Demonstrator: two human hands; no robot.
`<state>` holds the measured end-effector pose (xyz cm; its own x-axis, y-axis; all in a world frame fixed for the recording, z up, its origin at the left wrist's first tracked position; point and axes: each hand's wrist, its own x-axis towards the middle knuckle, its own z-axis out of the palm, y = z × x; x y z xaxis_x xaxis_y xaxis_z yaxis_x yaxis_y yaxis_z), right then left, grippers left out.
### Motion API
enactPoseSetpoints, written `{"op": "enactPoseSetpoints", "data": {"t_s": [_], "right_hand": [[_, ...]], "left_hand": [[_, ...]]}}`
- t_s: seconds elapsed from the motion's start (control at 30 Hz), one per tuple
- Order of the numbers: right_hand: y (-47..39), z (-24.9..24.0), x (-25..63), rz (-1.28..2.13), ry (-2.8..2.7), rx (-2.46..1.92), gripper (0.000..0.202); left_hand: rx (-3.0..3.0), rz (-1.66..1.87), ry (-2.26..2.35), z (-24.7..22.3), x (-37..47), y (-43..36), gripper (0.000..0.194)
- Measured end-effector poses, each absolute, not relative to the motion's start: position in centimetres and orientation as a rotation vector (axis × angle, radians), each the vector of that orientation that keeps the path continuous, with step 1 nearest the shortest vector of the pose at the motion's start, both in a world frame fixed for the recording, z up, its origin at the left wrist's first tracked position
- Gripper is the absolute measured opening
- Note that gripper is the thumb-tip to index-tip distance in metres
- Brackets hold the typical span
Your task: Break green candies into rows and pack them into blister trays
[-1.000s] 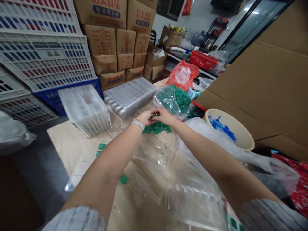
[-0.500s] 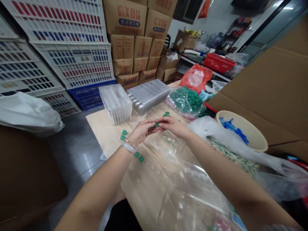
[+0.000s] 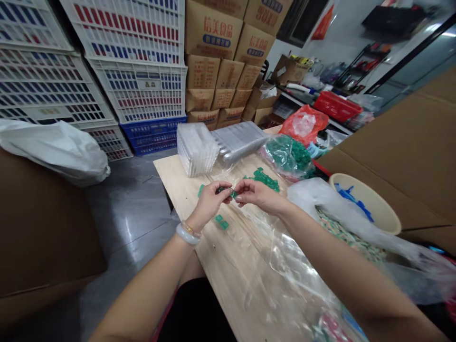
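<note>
Stacked cartons (image 3: 219, 35) stood beyond the surface (image 3: 228, 275); inward of its left edge, fingers of the left hand (image 3: 210, 204) and right hand (image 3: 260, 194) pinched a small green piece (image 3: 233, 194), which could drop among loose green pieces (image 3: 224, 224) if either pinch slipped.

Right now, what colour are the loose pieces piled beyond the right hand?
The piled pieces are green, best seen in the head view.

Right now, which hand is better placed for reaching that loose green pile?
Probably your right hand: the green pile lies just beyond it, while your left hand is farther off. Both are busy at a green piece.
</note>
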<state>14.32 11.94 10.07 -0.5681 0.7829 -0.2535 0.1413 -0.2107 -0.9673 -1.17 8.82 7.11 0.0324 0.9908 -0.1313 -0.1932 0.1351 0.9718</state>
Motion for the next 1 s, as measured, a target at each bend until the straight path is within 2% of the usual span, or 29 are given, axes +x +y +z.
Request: {"op": "enactPoseSetpoints", "data": {"t_s": [0.1,0.23,0.33,0.67,0.87,1.0], "right_hand": [[11.1,9.3,14.3,2.066,-1.307,-0.97,0.025],[10.4,8.4,14.2,2.192,-1.071,-0.91,0.026],[10.2,8.1,13.9,2.201,-0.994,-0.924,0.025],[10.4,7.6,13.7,2.282,-0.787,-1.128,0.026],[10.6,7.5,13.2,2.212,-0.831,-1.207,0.024],[9.8,7.0,12.2,2.172,-0.865,-1.244,0.025]], "left_hand": [[0.947,1.211,1.044,6.6,-1.5,7.9,0.017],[0.925,1.162,0.907,6.2,-1.9,7.1,0.025],[1.039,1.13,0.934,6.2,-2.2,6.9,0.032],[0.996,0.918,0.915,6.0,-2.9,6.8,0.02],[1.297,0.952,1.183,5.9,-2.1,6.6,0.017],[1.691,1.02,1.3,5.4,-2.8,5.7,0.021]]}}
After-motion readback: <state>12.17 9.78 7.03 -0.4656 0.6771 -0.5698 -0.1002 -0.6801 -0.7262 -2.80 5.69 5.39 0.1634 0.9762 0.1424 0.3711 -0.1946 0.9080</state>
